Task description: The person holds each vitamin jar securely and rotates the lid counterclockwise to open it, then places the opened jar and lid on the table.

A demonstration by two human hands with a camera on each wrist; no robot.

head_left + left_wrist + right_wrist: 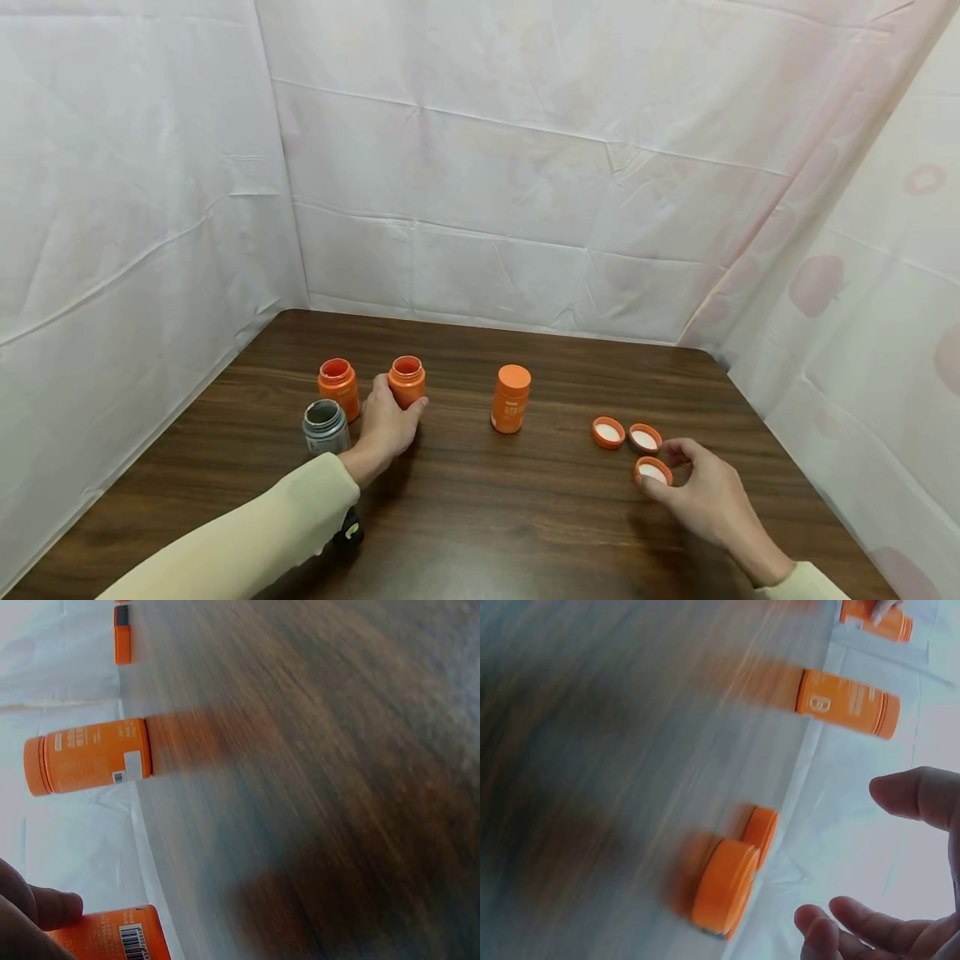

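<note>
The left hand point(390, 425) is gripping an uncapped orange bottle point(407, 390); the right hand point(705, 493), spread and empty, is hovering beside 3 upturned lids point(652, 472).

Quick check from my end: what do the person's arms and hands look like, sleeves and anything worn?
Both the left hand and right hand are bare, without gloves. The left sleeve and right sleeve are pale cream and plain. A small black item with a yellow-green mark shows beneath the left cuff.
</note>
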